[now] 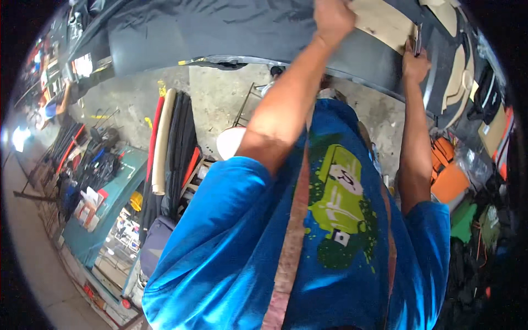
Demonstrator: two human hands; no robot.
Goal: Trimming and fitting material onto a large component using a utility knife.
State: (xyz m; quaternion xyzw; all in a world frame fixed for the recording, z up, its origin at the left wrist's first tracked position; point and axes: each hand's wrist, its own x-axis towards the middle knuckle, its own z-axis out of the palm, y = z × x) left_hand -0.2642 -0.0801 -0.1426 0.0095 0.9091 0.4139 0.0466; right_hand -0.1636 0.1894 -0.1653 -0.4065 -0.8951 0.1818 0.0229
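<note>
Black sheet material (165, 36) covers the work table in front of me, and a long tan pattern piece (379, 22) lies on it. At the upper edge, my left hand (334, 22) is over the left end of the pattern piece; its fingers are mostly out of sight. Near the right end of that piece, my right hand (416, 65) is closed round a slim metallic tool (418, 39), upright in view. Its exact kind is too small to tell. A measuring tape (291, 247) hangs round my neck over the blue shirt.
More tan pattern pieces (455, 82) lie at the table's right side. Rolls of material (165, 137) lean left of me, beside a green table (99, 220) with clutter. A white stool (230, 142) stands under the table edge. Another person (52, 107) works at the far left.
</note>
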